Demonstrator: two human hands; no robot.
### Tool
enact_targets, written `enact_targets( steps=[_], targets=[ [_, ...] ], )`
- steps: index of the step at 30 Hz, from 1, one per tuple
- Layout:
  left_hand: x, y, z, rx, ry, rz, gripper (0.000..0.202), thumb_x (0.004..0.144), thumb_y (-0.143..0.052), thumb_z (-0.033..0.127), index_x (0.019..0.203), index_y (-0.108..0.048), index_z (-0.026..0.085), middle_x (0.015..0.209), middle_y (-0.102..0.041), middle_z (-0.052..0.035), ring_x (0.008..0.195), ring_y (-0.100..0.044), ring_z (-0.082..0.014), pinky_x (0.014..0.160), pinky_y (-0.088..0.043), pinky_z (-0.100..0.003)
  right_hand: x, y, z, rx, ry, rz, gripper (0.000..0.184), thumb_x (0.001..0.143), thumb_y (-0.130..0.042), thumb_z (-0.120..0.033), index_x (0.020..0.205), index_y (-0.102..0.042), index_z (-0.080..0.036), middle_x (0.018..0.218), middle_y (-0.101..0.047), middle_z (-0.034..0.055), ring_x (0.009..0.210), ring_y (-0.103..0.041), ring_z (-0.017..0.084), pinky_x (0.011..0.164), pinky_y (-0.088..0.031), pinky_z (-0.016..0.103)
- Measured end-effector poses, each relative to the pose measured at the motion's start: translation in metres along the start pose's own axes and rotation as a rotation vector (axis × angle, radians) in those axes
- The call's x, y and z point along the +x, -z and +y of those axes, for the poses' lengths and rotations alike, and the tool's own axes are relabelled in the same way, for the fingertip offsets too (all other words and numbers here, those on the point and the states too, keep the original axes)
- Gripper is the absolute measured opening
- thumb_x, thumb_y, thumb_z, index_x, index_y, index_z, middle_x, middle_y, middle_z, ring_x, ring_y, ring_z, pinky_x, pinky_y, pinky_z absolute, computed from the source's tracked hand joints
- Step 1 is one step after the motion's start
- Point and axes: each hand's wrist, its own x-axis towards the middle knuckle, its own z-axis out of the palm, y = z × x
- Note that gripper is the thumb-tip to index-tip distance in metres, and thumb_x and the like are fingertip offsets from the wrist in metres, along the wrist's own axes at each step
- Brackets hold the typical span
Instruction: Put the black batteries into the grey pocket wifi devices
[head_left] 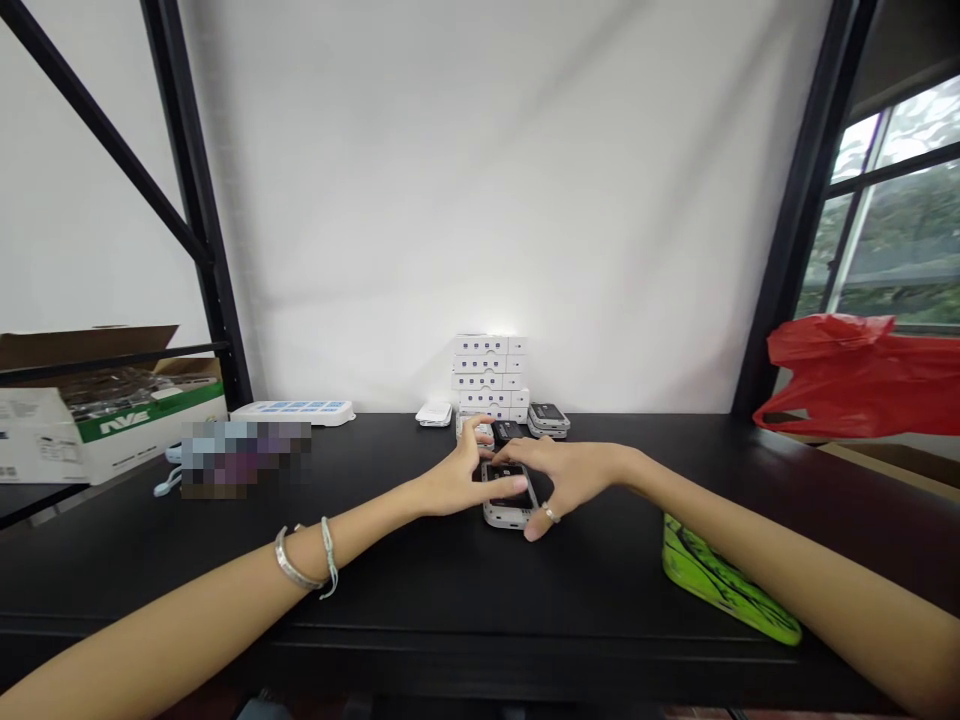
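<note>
Both my hands meet over a small silver device with a dark screen (504, 512) that lies on the black table (450, 590). My left hand (456, 478) reaches in from the left, its fingers curled onto the device's top and left side. My right hand (564, 480), with a ring on one finger, cups the device from the right, one finger pressed down at its front edge. Two bracelets circle my left wrist. Just behind the hands lie more small devices (547, 418) and a stack of white boxes (489, 378).
A white power strip (294, 410) lies at the back left near a cardboard box (105, 405). A green patterned case (724, 582) rests under my right forearm. A red plastic bag (862, 375) sits at the right. Black shelf posts (199, 210) stand on both sides.
</note>
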Motion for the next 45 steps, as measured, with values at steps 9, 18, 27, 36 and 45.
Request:
enact_targets(
  steps=[9, 18, 27, 36, 45],
  targets=[
    [0.007, 0.003, -0.009, 0.061, -0.005, 0.159, 0.056, 0.088, -0.044, 0.054, 0.128, -0.018, 0.023, 0.115, -0.042, -0.0100, 0.111, -0.050, -0.0225, 0.099, -0.037, -0.045, -0.025, 0.031, 0.052, 0.004, -0.313, -0.060, 0.080, 0.041, -0.078, -0.054, 0.110, -0.052, -0.022, 0.109, -0.056, 0.0081, 0.092, -0.056, 0.031, 0.073, -0.048, 0.037],
    [0.016, 0.022, -0.016, 0.358, 0.008, 0.145, 0.062, 0.077, -0.060, 0.051, 0.123, -0.027, 0.025, 0.124, -0.040, -0.0105, 0.121, -0.041, -0.0263, 0.101, -0.035, -0.045, -0.021, 0.027, 0.068, -0.087, -0.385, -0.016, 0.075, 0.052, -0.072, -0.040, 0.122, -0.054, -0.021, 0.128, -0.051, 0.0102, 0.112, -0.049, 0.034, 0.087, -0.043, 0.039],
    [0.082, 0.068, -0.043, 0.451, 0.146, -0.049, 0.105, 0.049, -0.076, 0.059, 0.131, -0.025, 0.018, 0.127, -0.043, -0.0163, 0.121, -0.042, -0.0334, 0.099, -0.035, -0.047, -0.019, 0.028, 0.073, -0.118, -0.308, 0.086, 0.073, 0.061, -0.066, -0.053, 0.125, -0.053, -0.019, 0.130, -0.052, 0.0106, 0.116, -0.048, 0.033, 0.093, -0.040, 0.039],
    [0.059, 0.066, -0.027, 0.454, 0.140, -0.114, 0.103, 0.050, -0.076, 0.059, 0.131, -0.024, 0.023, 0.120, -0.045, -0.0134, 0.118, -0.044, -0.0331, 0.098, -0.036, -0.048, 0.004, 0.028, 0.063, -0.069, -0.149, 0.135, 0.070, 0.066, -0.060, -0.060, 0.124, -0.053, -0.022, 0.130, -0.052, 0.0082, 0.118, -0.047, 0.030, 0.095, -0.040, 0.037],
    [-0.001, 0.015, 0.013, 0.308, -0.081, -0.106, 0.108, 0.048, -0.080, 0.056, 0.134, -0.021, 0.029, 0.125, -0.037, -0.0118, 0.122, -0.037, -0.0345, 0.102, -0.031, -0.054, 0.075, 0.036, 0.078, -0.126, -0.253, 0.013, 0.086, 0.052, -0.071, -0.057, 0.124, -0.050, -0.017, 0.129, -0.051, 0.0146, 0.116, -0.047, 0.034, 0.092, -0.039, 0.043]
  ],
)
